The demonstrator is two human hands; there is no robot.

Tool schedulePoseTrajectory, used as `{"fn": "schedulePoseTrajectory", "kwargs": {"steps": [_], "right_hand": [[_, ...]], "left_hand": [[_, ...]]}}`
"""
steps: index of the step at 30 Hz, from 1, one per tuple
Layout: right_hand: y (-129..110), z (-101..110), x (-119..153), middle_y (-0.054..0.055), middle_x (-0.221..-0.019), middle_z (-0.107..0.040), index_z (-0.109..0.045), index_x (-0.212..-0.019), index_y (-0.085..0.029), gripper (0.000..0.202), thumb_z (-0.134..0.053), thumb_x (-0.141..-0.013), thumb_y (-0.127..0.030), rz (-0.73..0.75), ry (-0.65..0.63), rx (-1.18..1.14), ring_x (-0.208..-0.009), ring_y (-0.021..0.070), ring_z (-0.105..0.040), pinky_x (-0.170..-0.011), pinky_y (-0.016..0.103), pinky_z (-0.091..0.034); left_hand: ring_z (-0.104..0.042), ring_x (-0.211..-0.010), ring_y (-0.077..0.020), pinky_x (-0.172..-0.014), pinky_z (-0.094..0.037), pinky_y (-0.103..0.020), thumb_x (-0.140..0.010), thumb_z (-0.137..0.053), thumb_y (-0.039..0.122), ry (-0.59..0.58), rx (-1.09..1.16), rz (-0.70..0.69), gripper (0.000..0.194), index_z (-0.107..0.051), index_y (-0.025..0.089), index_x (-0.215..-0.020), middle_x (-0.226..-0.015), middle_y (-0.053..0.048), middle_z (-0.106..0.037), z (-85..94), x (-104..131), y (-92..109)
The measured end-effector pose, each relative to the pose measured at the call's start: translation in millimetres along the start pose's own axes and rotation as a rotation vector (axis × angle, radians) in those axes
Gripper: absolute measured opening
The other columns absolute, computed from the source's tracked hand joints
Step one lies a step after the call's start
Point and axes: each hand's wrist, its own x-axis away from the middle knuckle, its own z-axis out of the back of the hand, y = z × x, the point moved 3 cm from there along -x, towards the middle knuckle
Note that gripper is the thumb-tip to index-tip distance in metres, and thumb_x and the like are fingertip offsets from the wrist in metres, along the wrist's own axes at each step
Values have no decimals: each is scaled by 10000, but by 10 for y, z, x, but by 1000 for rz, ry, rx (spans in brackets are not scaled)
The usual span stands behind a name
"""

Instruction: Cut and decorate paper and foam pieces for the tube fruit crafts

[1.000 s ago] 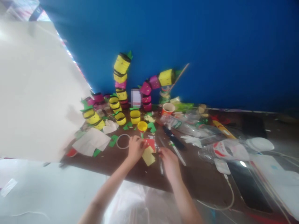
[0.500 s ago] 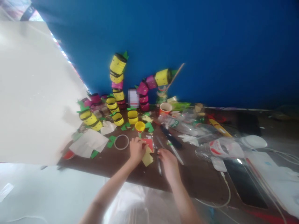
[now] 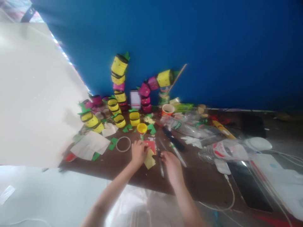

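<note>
My left hand [image 3: 139,153] is closed, its fingertips pinching the upper end of a pale yellow paper piece [image 3: 149,160]. Under and just beyond those fingertips lies a red square card [image 3: 151,147]. My right hand [image 3: 170,162] hovers right of the card with thumb and fingers pinched together. Whatever is between them is too small and blurred to name. A slim dark pen [image 3: 162,167] lies on the table between the two hands. To the left of my left hand sits a roll of clear tape [image 3: 123,144].
Behind the hands stand yellow cups [image 3: 134,119] and stacked yellow and magenta cup figures [image 3: 119,65]. A dark-handled knife [image 3: 174,138], a white pen [image 3: 179,155], plastic bottles [image 3: 224,150] and a phone [image 3: 251,186] lie rightward. White paper [image 3: 91,145] and green scraps [image 3: 113,143] are left.
The view has shifted very slightly. Both hands hold almost the same positions, and the yellow paper and red card stay in place.
</note>
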Motion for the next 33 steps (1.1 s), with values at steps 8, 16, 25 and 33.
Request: {"fn": "schedulePoseTrajectory", "kwargs": {"steps": [8,16,25,33], "right_hand": [[-5,25,1,25,-740,-630,-671,-729,-188,143,-674,-683,-323,-16,-3,-45,-699,164,-584,-638,281,-469],[-19,-13,-23,22,-760,-633,-672,-744,-199,117,-667,-700,-308,4,-54,-101,-718,166,-586,-642,286,-473],[-46,-204,-136,30,-723,-645,-681,-712,-193,119,-689,-677,-306,-32,-143,-168,-712,171,-579,-681,293,-460],[-85,-283,-153,61,-836,-651,-688,-702,-166,146,-694,-662,-306,0,-225,-62,-797,194,-591,-759,325,-451]], "left_hand": [[-472,-902,-206,-825,-349,-367,-771,-594,194,-9,274,-23,52,-611,169,-728,-872,-60,-584,-6,-15,-1],[-571,-614,-125,-586,-439,-240,-787,-556,333,-116,768,141,203,-550,133,-754,-661,-25,-610,-7,-4,1],[-634,-626,-144,-601,-483,-241,-641,-712,332,-254,1196,297,295,-539,125,-760,-699,-68,-670,192,69,214],[-658,-668,-172,-650,-507,-270,-597,-743,253,-268,1256,316,301,-553,126,-793,-681,-60,-685,268,103,306]]}}
